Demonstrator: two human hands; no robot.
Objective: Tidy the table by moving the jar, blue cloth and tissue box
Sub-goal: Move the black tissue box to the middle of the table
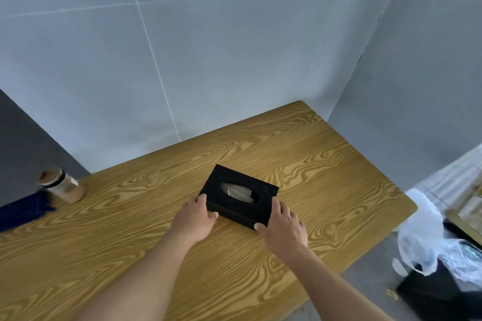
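Tissue box [238,194] flanked: left hand [197,219], right hand [283,225] gripping.

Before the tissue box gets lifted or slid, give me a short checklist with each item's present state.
1. Left hand on the near-left end of the tissue box: ok, fingers touch it.
2. Right hand on the near-right corner: ok, fingers touch it.
3. Firm grip under the box: cannot tell, its underside is hidden.
4. Box flat on the table: ok.
5. Table around the box free of obstacles: ok; the jar and blue cloth sit apart at the far left edge.
6. Tissue tucked in the oval opening: ok, nothing sticks out.
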